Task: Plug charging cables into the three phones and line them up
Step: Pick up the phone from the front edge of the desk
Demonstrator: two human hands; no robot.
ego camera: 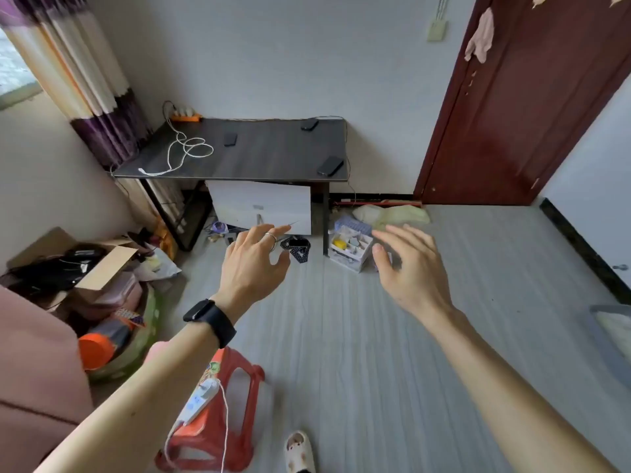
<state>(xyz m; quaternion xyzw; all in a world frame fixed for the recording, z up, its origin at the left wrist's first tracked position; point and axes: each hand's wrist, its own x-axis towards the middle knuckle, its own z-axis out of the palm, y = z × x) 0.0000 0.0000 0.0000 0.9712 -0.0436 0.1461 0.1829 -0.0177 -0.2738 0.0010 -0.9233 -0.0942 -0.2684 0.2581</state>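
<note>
Desk [266, 155] dark matt wood-grain; phones [330, 165] glossy blk; stool [218, 428] red plastic.

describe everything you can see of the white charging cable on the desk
The white cable looks like a thin, rubbery cord lying loose on the left part of the dark desk. It runs from the orange power strip at the back left corner, tangles into several loops mid-desk, then trails to the front left edge, ending in a free plug. No phone or hand touches it.
</note>
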